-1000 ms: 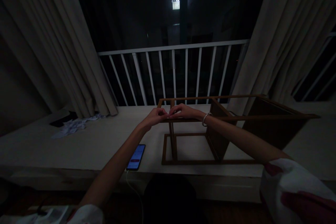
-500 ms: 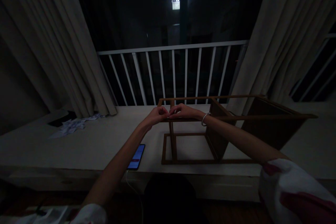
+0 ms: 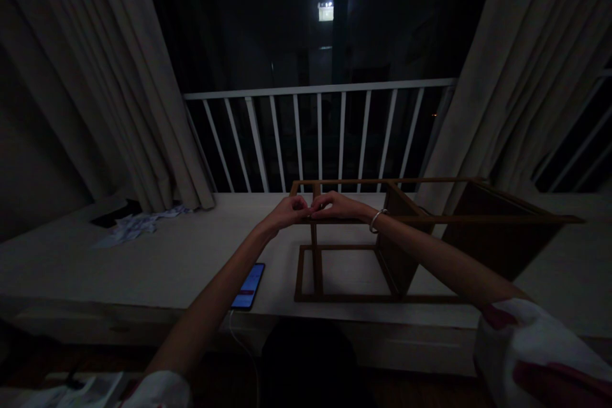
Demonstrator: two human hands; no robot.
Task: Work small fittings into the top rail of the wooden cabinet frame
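The frame (image 3: 404, 255) lay joined; left hand (image 3: 285, 213) and right hand (image 3: 338, 206) pinched at its rail (image 3: 478, 219), on what was unclear, work seemingly unfinished.

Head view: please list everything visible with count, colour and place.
Long flat ledge: 1, white, across middle
Open wooden frame: 1, brown, on ledge
Rectangular phone: 1, dark, lit screen, left of frame
Thin cable: 1, white, phone's near end
Barred railing: 2 stretches, white, centre, right edge
Window glass: 2 stretches, black, behind railing
Square light: 1, white, in glass
Hanging curtains: 2, beige, left and right
Crumpled sheets: count unclear, white, ledge's left
Rounded shape: 1, black, bottom centre, unclear
Ring-shaped bangle: 1, silver, right of centre
Sleeves: 2, white and red, lower edge
Left hand, right hand: 1 each, bare, at frame's upper rail
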